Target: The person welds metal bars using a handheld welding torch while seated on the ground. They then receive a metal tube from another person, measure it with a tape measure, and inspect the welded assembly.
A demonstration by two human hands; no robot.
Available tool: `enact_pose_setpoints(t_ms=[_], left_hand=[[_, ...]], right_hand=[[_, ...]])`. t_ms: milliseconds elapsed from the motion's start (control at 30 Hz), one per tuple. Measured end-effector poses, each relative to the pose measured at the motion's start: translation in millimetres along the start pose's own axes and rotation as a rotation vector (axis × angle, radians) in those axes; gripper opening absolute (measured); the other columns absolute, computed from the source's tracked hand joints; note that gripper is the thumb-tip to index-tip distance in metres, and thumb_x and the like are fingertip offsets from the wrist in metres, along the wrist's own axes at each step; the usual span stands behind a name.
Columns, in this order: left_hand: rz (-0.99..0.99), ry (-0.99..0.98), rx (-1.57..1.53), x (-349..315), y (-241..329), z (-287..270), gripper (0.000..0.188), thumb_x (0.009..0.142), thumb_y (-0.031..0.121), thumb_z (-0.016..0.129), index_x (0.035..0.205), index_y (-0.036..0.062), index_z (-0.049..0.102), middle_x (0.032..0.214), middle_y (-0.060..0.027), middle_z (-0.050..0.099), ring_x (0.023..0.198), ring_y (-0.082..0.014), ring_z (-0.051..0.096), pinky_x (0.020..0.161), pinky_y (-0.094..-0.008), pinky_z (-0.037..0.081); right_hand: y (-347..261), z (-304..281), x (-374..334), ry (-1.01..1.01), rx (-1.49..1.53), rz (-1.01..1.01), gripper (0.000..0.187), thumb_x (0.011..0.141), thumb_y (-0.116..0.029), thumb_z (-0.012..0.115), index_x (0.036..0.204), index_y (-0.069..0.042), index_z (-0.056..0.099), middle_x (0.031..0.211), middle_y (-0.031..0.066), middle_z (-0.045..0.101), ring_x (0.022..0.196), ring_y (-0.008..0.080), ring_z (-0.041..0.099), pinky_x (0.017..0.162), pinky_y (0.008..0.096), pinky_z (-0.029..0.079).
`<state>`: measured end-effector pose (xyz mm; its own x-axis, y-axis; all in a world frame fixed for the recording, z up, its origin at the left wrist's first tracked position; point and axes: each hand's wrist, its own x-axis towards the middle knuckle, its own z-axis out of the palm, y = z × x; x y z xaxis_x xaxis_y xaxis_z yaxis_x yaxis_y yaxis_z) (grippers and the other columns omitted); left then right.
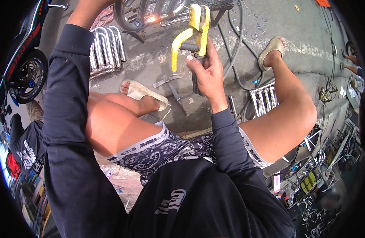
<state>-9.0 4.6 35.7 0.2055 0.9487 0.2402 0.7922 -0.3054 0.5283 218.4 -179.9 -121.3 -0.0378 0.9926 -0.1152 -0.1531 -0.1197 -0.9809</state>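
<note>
My right hand (209, 75) is closed around the black handle of a yellow welding electrode holder (201, 37), raised in front of me. Its yellow lever sticks out to the left, and its jaws point away from me. My left hand (98, 3) reaches to the far left edge of the picture, beside bent metal tubes (129, 16); the fingers are cut off there. On a tube joint between the two hands an orange spot (152, 18) glows. A chipping hammer (174, 90) lies on the floor between my feet.
Shiny bent tubes (107, 49) lie left of the metal stand (220, 7), and more tubes (265, 101) lie by my right leg. Grey cables (234, 51) cross the floor. A motorcycle (29, 75) and another person (27, 137) are at left; scrap metal (309, 182) is piled right.
</note>
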Motion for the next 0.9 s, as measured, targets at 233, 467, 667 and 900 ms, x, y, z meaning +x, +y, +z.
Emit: enact_pose_setpoints(t_ms=[233, 467, 667, 900], left_hand=[[-0.078, -0.013, 0.004, -1, 11, 5, 0.034, 0.11, 0.029, 0.052, 0.088, 0.0063, 0.064, 0.068, 0.0001, 0.055, 0.055, -0.0106, 0.05, 0.05, -0.0288, 0.046], [0.287, 0.143, 0.041, -3, 16, 13, 0.027, 0.106, 0.023, 0.056, 0.093, -0.0002, 0.065, 0.07, -0.0076, 0.061, 0.057, -0.0171, 0.055, 0.053, -0.0343, 0.046], [0.175, -0.028, -0.027, -4, 22, 11, 0.025, 0.104, 0.02, 0.056, 0.096, -0.0026, 0.064, 0.066, -0.0119, 0.062, 0.057, -0.0221, 0.058, 0.055, -0.0378, 0.047], [0.195, -0.008, -0.059, -7, 22, 18, 0.023, 0.102, 0.018, 0.057, 0.099, -0.0035, 0.064, 0.069, -0.0115, 0.065, 0.057, -0.0224, 0.06, 0.056, -0.0367, 0.048]], right_hand=[[16, -7, -7, -0.055, -0.398, -0.111, 0.077, 0.1, -0.023, 0.072, 0.16, 0.003, 0.029, 0.145, 0.0179, 0.054, 0.127, 0.0212, 0.057, 0.104, 0.0344, 0.051], [24, 6, -15, 0.039, -0.44, -0.223, 0.068, 0.098, -0.022, 0.074, 0.152, 0.0, 0.039, 0.145, 0.0259, 0.054, 0.13, 0.0363, 0.058, 0.102, 0.041, 0.049], [30, 9, -14, 0.033, -0.543, -0.288, 0.063, 0.091, -0.013, 0.081, 0.142, -0.001, 0.045, 0.129, 0.0208, 0.063, 0.099, 0.0206, 0.071, 0.073, 0.0306, 0.056], [32, 14, -8, 0.056, -0.527, -0.372, 0.058, 0.088, -0.013, 0.084, 0.137, -0.006, 0.053, 0.121, 0.0161, 0.069, 0.099, 0.0252, 0.072, 0.079, 0.0356, 0.057]])
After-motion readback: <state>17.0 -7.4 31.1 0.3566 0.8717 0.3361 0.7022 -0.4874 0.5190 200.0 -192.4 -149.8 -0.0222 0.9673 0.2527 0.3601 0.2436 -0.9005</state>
